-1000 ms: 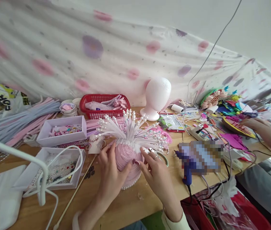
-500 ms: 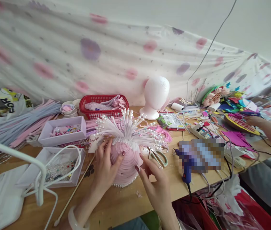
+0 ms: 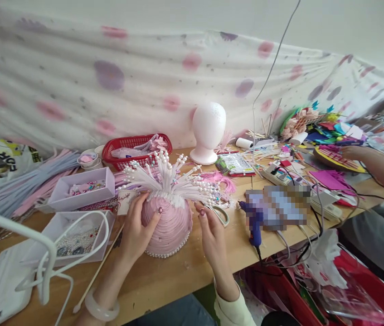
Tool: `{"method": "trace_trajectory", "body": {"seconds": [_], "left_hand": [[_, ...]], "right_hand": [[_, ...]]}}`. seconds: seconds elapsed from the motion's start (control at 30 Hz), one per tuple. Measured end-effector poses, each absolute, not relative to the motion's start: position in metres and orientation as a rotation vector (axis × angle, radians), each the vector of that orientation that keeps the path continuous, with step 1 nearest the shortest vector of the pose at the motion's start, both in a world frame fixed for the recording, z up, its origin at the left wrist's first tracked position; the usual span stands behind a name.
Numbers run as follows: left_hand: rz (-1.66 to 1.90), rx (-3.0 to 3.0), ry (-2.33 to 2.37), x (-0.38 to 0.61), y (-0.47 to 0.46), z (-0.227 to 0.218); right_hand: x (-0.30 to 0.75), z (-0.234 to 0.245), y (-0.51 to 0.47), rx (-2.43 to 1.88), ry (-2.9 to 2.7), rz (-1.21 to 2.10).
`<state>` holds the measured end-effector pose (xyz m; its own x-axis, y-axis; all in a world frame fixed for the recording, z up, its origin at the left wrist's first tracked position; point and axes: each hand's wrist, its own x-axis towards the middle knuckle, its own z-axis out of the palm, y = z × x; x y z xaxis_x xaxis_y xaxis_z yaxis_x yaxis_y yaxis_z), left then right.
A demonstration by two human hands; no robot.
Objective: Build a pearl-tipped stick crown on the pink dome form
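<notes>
A pink ribbed dome-shaped headpiece (image 3: pixel 167 226) stands on the table, with a pearl string along its lower edge. White stems tipped with pearls (image 3: pixel 167 176) fan out from its top. My left hand (image 3: pixel 139 226) grips its left side, thumb on the front and fingers round the back. To the right of the dome and just off it, my right hand (image 3: pixel 214 231) has thumb and forefinger drawn together; whether anything is between them cannot be made out. Scissors (image 3: pixel 224 216) with pale green handles lie behind my right hand, partly hidden.
A white foam head (image 3: pixel 208 129) and a red basket (image 3: pixel 108 156) stand at the back. Left are two white boxes (image 3: pixel 57 190) of beads and a white lamp (image 3: pixel 47 240). A blue glue gun (image 3: pixel 255 228) with cables lies right. Another person's arm (image 3: pixel 375 165) reaches in far right.
My right hand has come away from the dome's right side, its fingers closer together. The left hand still holds the dome. The whole view has shifted slightly.
</notes>
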<state>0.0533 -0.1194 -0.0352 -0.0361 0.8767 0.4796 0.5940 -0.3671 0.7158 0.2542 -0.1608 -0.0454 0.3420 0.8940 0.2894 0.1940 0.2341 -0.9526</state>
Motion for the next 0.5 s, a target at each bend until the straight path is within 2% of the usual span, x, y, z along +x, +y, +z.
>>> {"method": "trace_trajectory", "body": {"seconds": [0.23, 0.5], "left_hand": [[1.238, 2.218, 1.515, 0.06, -0.123, -0.027], [1.085, 2.275, 1.48, 0.06, -0.116, -0.014]], "right_hand": [[0.251, -0.068, -0.13, -1.384, -1.035, 0.896], [0.263, -0.036, -0.093, -1.162, -0.866, 0.972]]}}
